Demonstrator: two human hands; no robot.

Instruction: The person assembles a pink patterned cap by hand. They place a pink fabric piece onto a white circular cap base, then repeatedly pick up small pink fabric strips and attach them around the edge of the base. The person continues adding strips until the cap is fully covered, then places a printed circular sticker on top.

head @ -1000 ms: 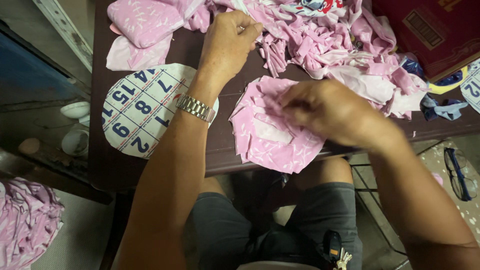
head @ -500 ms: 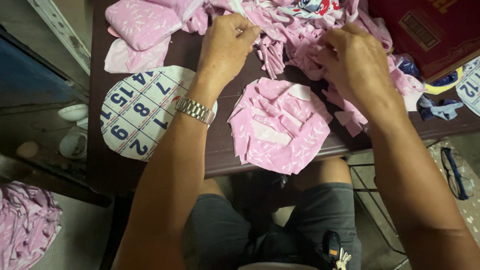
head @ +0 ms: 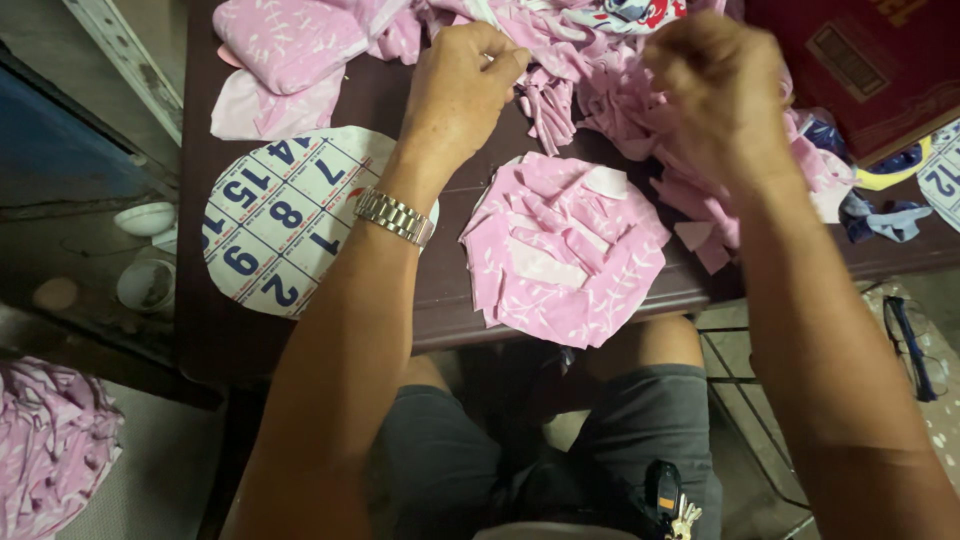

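Left hand (head: 462,85) fingers curled, pinching pink cloth strips (head: 545,105) at the far middle of the dark table (head: 400,310), right hand (head: 720,85) fisted in the pink scrap heap (head: 640,90) far right, round stack of pink pieces (head: 565,250) near the front edge between the arms, round numbered paper pattern (head: 280,225) to the left, wristwatch (head: 393,215) on the left wrist.

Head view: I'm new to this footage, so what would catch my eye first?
The pink cloth round lying at the table's near edge, between the two arms. Behind it both hands, left hand and right hand, are up in a heap of pink scraps. Left of the wrist lies a round paper cutout printed with blue numbers.
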